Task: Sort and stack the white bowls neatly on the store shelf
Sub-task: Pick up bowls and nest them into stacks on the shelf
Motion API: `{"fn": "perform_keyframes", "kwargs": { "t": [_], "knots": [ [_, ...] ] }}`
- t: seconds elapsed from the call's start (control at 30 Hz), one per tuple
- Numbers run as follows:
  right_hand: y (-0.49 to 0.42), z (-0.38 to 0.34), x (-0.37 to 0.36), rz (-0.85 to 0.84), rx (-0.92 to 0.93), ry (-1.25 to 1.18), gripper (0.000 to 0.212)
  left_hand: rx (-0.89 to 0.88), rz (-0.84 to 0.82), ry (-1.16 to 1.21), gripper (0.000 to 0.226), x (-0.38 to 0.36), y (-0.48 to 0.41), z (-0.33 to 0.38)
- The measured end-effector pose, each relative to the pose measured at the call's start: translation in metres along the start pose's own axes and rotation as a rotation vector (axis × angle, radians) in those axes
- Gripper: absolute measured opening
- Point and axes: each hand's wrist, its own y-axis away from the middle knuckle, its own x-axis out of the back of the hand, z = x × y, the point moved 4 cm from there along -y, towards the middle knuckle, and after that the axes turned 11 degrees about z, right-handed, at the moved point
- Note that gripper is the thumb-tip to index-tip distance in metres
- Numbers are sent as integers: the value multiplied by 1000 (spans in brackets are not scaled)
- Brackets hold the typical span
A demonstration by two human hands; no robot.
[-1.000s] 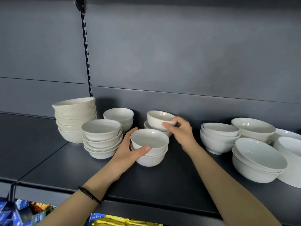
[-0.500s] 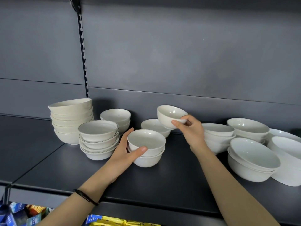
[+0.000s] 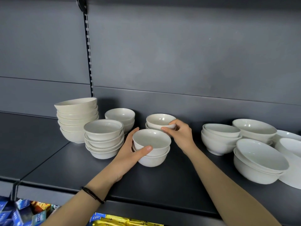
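A matte dark grey metal back panel [image 3: 179, 54] fills the upper view, crossed by horizontal seams. A narrow black slotted upright strip [image 3: 89, 62] runs down it left of centre, with a black bracket [image 3: 81, 4] at its top. Along the bottom edge, blue printed cartons [image 3: 14, 212] lie jumbled at the left with an orange-red packet [image 3: 39, 206] among them, glossy yellow packets [image 3: 123, 222] lie near the middle, and a flat white plate [image 3: 291, 180] is cut off at the far right.

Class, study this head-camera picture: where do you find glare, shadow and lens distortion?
Head view: glare specks inside the bowl the right hand grips; soft shadow on the back panel beside the tall stack; wide-angle bending slants the upright and stretches the plates; the front stack the left hand holds is sharp.
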Motion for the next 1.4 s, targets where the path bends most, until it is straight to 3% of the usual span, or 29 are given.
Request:
{"fn": "perform_keyframes", "kwargs": {
  "t": [0.3, 0.53, 0.63, 0.73, 0.97, 1.2, 1.4],
  "knots": [
    [-3, 2, 24, -54, -35, 107, 23, -17, 39, -3, 110, 1, -3, -3],
    [8, 8, 65, -139, -165, -60, 15, -35, 122, -54, 107, 2, -2, -1],
    [15, 9, 67, -167, -219, -100, 8, -47, 130, -74, 116, 3, -2, -1],
    [22, 9, 67, -174, -184, -68, 23, -61, 131, -78, 113, 3, -2, -1],
    [26, 14, 62, -92, -48, 151, 35, -60, 119, -56, 94, 3, 0, 2],
    [27, 11, 59, -33, -45, 105, 27, -50, 117, -69, 95, 4, 1, 1],
    [22, 7, 56, 79, -64, -45, 26, -49, 82, -73, 79, 4, 1, -1]
  ]
}}
